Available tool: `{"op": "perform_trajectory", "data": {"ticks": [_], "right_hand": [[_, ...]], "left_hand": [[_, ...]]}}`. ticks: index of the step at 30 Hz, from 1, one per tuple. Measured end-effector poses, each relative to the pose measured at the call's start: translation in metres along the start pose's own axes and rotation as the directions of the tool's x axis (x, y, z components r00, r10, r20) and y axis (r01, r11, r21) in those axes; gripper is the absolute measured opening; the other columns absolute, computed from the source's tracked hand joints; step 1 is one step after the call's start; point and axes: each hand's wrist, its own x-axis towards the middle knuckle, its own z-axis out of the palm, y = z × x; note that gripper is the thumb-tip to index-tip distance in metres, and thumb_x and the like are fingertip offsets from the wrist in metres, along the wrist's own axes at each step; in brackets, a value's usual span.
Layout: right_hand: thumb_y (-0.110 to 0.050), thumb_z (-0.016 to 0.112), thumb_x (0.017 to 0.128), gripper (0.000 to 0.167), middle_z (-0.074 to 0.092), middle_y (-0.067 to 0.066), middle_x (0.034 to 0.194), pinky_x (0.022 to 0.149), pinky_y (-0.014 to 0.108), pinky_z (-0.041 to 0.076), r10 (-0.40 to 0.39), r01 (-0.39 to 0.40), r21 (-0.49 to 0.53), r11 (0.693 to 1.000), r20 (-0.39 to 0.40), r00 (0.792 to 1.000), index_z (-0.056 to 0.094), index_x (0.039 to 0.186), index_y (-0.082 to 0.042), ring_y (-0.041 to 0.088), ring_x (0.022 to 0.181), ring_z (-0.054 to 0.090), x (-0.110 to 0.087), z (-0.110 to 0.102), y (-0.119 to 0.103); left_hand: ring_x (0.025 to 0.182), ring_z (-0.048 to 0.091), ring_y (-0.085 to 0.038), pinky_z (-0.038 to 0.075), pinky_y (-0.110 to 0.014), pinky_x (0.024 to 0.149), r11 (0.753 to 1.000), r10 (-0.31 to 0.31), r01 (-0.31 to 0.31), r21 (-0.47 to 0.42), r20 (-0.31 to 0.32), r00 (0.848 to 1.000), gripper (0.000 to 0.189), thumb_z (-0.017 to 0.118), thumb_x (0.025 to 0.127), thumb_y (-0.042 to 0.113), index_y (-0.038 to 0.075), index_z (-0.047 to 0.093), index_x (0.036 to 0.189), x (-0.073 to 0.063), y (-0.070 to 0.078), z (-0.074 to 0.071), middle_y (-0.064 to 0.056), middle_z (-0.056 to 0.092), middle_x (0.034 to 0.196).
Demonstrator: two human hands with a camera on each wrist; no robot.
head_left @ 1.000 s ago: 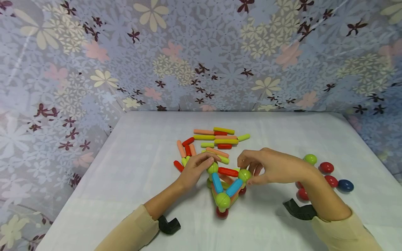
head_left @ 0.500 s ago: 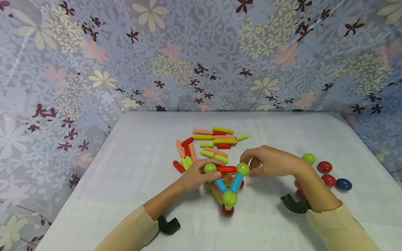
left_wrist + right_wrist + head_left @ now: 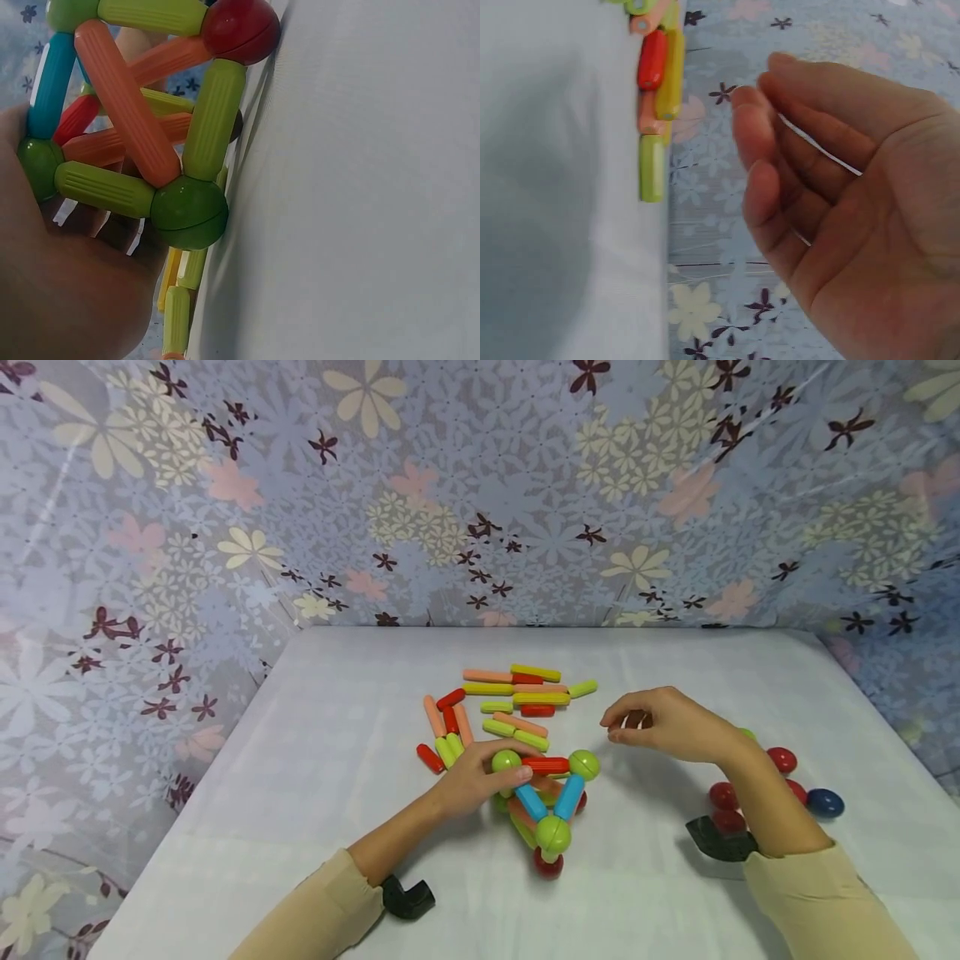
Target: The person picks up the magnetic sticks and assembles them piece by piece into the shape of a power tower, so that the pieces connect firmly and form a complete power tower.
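Observation:
A frame built of rods and balls [image 3: 567,797] stands on the white table. Its upper triangle has green balls at the corners, joined by two blue rods and a red one. My left hand [image 3: 468,781] grips it at the far-left green ball [image 3: 506,762], thumb laid over the near side. In the left wrist view, orange and lime rods [image 3: 127,105] link green balls and a red ball [image 3: 241,30] low on the frame. My right hand [image 3: 671,722] hovers to the right of the frame, its fingers loosely bent and holding nothing.
Loose rods [image 3: 540,699] in yellow, red, orange and lime lie behind the frame. On the right, beside and under my right forearm, are several red balls [image 3: 782,760] and a blue ball [image 3: 825,803]. A flowered cloth [image 3: 480,493] hangs behind the table.
My right hand has left the frame's right corner and moved up and to the right. The frame has turned slightly, and my left thumb has come over the far-left ball and grips there.

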Motion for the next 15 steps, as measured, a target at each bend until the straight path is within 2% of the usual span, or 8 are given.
{"op": "perform_trajectory", "data": {"ticks": [2, 8, 12, 15], "right_hand": [[-0.019, 0.07, 0.089, 0.021, 0.067, -0.005, 0.101, 0.07, 0.031, 0.051, -0.009, 0.009, -0.008, 1.0, 0.025, 1.0, 0.07, 0.109, -0.014, 0.015, 0.081, 0.058, 0.003, 0.007, 0.003], [-0.005, 0.07, 0.086, 0.03, 0.064, -0.009, 0.108, 0.081, 0.036, 0.05, -0.124, 0.128, -0.021, 0.992, 0.138, 0.983, 0.07, 0.112, -0.02, 0.012, 0.094, 0.059, 0.022, 0.045, 0.0], [-0.003, 0.074, 0.081, 0.03, 0.063, -0.014, 0.1, 0.083, 0.036, 0.05, -0.171, 0.177, -0.058, 0.982, 0.102, 0.98, 0.072, 0.104, -0.023, 0.01, 0.094, 0.059, 0.026, 0.061, -0.004], [-0.001, 0.076, 0.079, 0.031, 0.063, -0.013, 0.098, 0.081, 0.035, 0.05, -0.164, 0.168, -0.082, 0.982, 0.06, 0.985, 0.072, 0.101, -0.021, 0.011, 0.091, 0.059, 0.026, 0.065, -0.006]], "left_hand": [[0.101, 0.053, -0.009, 0.046, -0.03, 0.084, 1.0, -0.001, 0.001, -0.005, 0.002, 1.0, 0.043, 0.055, 0.096, 0.031, 0.001, 0.06, 0.126, -0.001, 0.009, -0.001, -0.001, 0.062, 0.118], [0.101, 0.054, -0.009, 0.047, -0.031, 0.086, 1.0, -0.001, 0.001, -0.028, 0.005, 1.0, 0.044, 0.055, 0.096, 0.031, -0.001, 0.059, 0.126, -0.003, 0.011, -0.001, -0.005, 0.062, 0.119], [0.098, 0.055, -0.009, 0.047, -0.03, 0.084, 0.999, 0.004, -0.003, -0.046, 0.015, 1.0, 0.045, 0.056, 0.096, 0.031, -0.002, 0.059, 0.126, -0.002, 0.008, -0.001, -0.004, 0.063, 0.116], [0.097, 0.056, -0.009, 0.048, -0.03, 0.083, 0.998, 0.0, 0.002, -0.058, 0.025, 1.0, 0.044, 0.056, 0.096, 0.03, 0.0, 0.058, 0.127, 0.001, -0.005, -0.001, -0.003, 0.064, 0.115]]}}
